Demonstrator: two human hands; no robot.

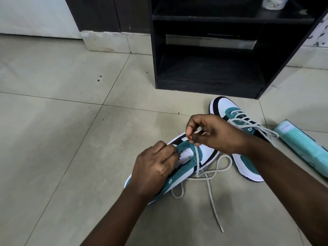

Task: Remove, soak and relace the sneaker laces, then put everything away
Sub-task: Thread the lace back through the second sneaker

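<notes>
A: What lies around the work?

B: A dark shelf unit (209,50) fills the upper middle of the frame, its open bottom bay facing the floor tiles (53,130). A pale green roll (301,148) lies at the right edge, just beside the second sneaker (245,132), which is already laced and sits right of centre, partly behind the right forearm.

A: Room to move?

B: The whole left half of the frame is bare tile. To the right the laced shoe and the roll crowd in close.

A: And the shoe being worked on?

B: The near sneaker (195,162) lies at centre, toe pointing up-right. The left hand (152,167) has its fingers curled round the teal eyelet strip, gripping it. The right hand (211,134), just above, pinches the tip of the white lace (209,181) between thumb and forefinger. The rest of the lace runs down from the eyelets and loops loose on the tile below the shoe, its far end trailing toward the lower middle.
</notes>
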